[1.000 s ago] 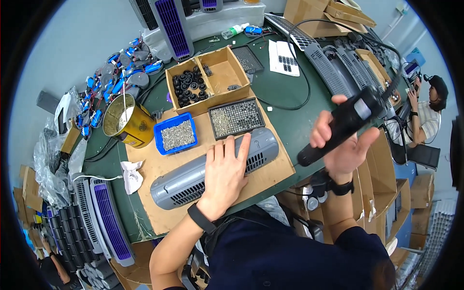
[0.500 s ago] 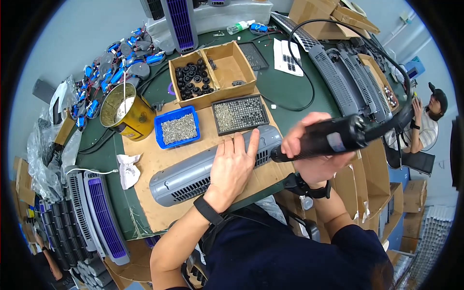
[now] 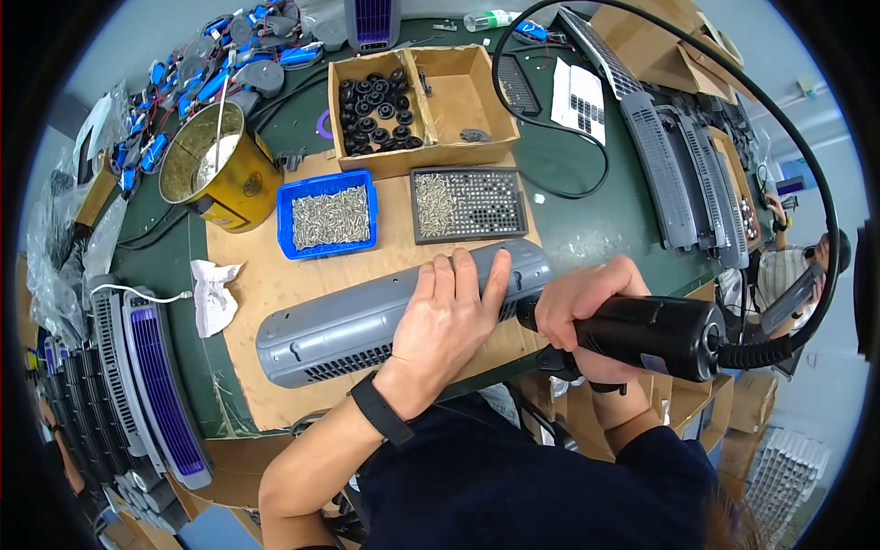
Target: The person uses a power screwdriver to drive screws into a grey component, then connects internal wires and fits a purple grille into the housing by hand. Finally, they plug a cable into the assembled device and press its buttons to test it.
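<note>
A long grey slotted plastic housing [image 3: 344,316] lies slantwise on the cardboard sheet in front of me. My left hand [image 3: 445,316] rests on it, fingers stretched across its top. My right hand [image 3: 582,307] is closed round a black corded electric screwdriver [image 3: 655,335], held nearly level at the housing's right end. The tool's nose is close to that end; its tip is hidden, so I cannot tell whether it touches. Beyond the housing are a blue tray [image 3: 282,215] of small screws and a black perforated screw tray [image 3: 481,206], partly filled with screws.
A cardboard box [image 3: 463,92] with black round parts stands farther back. A yellow can [image 3: 247,188] is at the left. The screwdriver's thick cable [image 3: 830,229] arches over the right side. Grey housings [image 3: 665,174] lie at the right, more units [image 3: 165,394] at lower left. A person sits far right.
The screwdriver has swung lower and toward me, from tilted up to nearly level. My left hand stays on the housing. My view has shifted, and the person at right now holds a grey part.
</note>
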Motion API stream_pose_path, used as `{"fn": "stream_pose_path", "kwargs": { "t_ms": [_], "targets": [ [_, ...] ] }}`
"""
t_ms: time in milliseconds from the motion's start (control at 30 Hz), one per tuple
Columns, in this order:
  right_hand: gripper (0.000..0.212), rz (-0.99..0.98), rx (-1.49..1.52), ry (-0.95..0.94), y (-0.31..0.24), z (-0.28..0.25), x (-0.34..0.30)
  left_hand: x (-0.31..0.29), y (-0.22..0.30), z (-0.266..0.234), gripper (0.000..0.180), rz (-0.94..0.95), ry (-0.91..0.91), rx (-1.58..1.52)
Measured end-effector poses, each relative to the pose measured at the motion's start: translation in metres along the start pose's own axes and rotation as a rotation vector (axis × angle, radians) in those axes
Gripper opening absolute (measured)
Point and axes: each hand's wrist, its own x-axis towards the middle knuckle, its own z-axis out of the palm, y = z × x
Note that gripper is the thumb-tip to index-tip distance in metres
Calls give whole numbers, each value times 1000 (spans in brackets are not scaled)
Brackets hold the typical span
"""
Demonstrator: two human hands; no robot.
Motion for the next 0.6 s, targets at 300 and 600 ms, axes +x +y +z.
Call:
{"fn": "stream_pose_path", "kwargs": {
  "t_ms": [300, 600],
  "targets": [
    [88, -68, 40, 162, 8, 7, 5, -3, 3, -2, 62, -84, 1, -28],
    [75, -285, 345, -63, -17, 46, 10, -70, -50, -77, 97, -269, -96, -213]
  ]
}}
